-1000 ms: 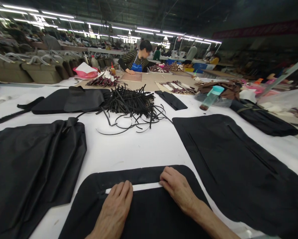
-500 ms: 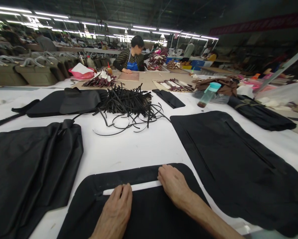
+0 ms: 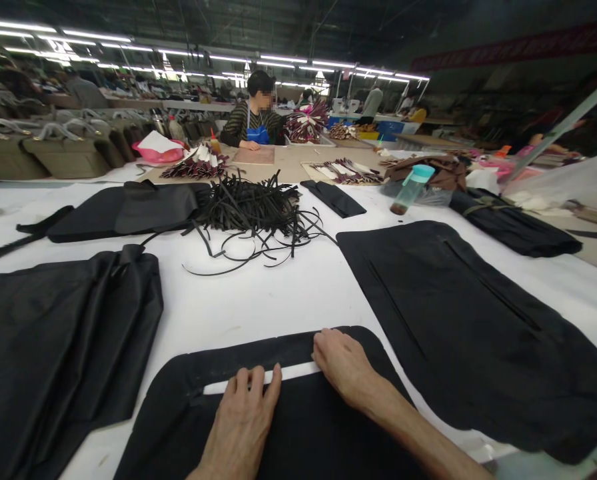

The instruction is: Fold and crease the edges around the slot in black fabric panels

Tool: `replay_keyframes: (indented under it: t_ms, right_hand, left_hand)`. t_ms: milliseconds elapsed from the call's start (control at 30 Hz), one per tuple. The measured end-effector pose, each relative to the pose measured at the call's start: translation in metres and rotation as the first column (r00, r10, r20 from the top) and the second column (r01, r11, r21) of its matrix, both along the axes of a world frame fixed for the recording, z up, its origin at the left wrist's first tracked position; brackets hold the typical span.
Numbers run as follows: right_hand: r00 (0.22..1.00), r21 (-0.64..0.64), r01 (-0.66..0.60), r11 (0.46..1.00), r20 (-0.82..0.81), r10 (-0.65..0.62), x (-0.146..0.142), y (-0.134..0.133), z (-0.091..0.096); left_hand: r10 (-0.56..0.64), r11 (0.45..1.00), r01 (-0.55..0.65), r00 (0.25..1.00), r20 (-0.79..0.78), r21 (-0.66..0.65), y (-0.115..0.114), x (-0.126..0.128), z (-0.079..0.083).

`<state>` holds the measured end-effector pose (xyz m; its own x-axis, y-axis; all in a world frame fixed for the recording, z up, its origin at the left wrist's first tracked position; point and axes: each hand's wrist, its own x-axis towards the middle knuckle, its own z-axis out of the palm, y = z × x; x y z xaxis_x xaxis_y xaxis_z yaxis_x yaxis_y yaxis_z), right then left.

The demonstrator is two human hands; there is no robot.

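Observation:
A black panel of leather-like sheet (image 3: pixel 323 433) lies flat in front of me, with a long narrow slot cut across its upper part. White shows through the slot. My left hand (image 3: pixel 246 413) rests on the panel at the slot's lower edge, fingers spread and fingertips over the opening. At the slot's right end, my right hand (image 3: pixel 346 365) has its fingers bent and pressed together on the black panel; its thumb and fingertips are partly hidden.
Black panels (image 3: pixel 458 320) lie to the right, and folded black sheets (image 3: pixel 63 353) to the left. Beyond sit a heap of black strips (image 3: pixel 248 203) and a teal-lidded bottle (image 3: pixel 412 190) on the white tabletop (image 3: pixel 258 300). Across it, a person in a blue apron (image 3: pixel 256 127) works.
My left hand has shifted slightly right, and its fingers have spread from being close together. My right hand stays at the slot's right end. The view has turned a little.

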<state>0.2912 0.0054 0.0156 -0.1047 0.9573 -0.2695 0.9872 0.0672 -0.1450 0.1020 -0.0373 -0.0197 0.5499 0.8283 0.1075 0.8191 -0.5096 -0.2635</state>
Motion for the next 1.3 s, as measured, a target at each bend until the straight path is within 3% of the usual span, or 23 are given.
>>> replay_keyframes:
  t_ms: [267,400,500,867,1100,1300]
  right_hand:
    - [1.0,-0.015,0.008,1.0,-0.024,-0.008,0.0,-0.003,0.011]
    - [0.998,-0.009,0.012,1.0,-0.054,-0.012,0.002,-0.004,0.009]
    - [0.996,0.003,0.007,1.0,-0.09,-0.007,0.004,-0.004,0.007]
    - [0.93,0.151,-0.128,0.98,-0.326,0.172,0.052,-0.011,-0.01]
    - [0.957,0.117,-0.08,0.99,-0.27,0.109,0.067,-0.013,-0.012]
    - [0.985,-0.011,-0.012,1.0,-0.17,0.01,0.054,-0.003,0.006]
  left_hand:
    - [0.028,0.999,-0.032,0.991,-0.13,-0.028,0.01,0.027,-0.006]
    - [-0.173,0.979,0.177,0.984,-0.046,0.098,0.011,0.037,-0.012]
    - [-0.25,0.959,0.256,0.966,-0.061,0.123,0.009,0.042,-0.014]
    - [-0.195,0.98,0.195,0.981,0.006,-0.028,0.012,0.045,-0.016]
    - [-0.133,0.985,0.127,0.99,-0.049,-0.117,0.008,0.049,-0.001]
    - [-0.18,0.984,0.179,0.982,-0.061,-0.013,0.009,0.045,-0.014]
